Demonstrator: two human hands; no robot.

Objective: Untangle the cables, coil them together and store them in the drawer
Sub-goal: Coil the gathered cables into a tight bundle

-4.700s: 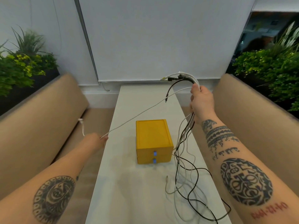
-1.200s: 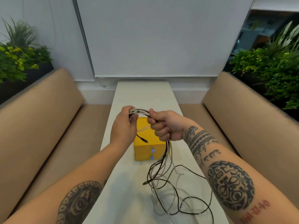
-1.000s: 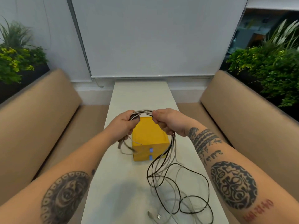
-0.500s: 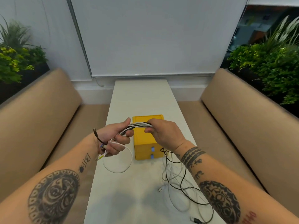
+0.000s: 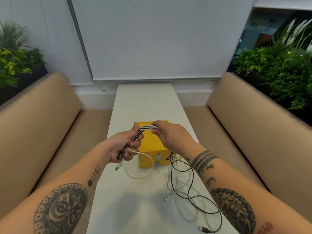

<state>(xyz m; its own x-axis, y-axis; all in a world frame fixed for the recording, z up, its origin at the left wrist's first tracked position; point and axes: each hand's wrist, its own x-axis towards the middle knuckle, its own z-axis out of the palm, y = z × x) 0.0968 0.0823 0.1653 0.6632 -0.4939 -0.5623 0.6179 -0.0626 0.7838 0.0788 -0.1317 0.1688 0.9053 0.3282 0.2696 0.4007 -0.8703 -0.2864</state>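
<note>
Narrow smooth white table (image 5: 145,102) hemmed by two tan padded benches (image 5: 42,119); tabletop runs on beyond drawer unit (image 5: 150,146) to wall. Bundle of thin black and white cables (image 5: 148,127) is gripped in curled left hand (image 5: 125,147) and pinched by right hand (image 5: 172,137), above boxy yellow unit. Two blue pulls (image 5: 158,160) seen, both drawers closed. Slack is heaped in loops near table's right edge.
</note>
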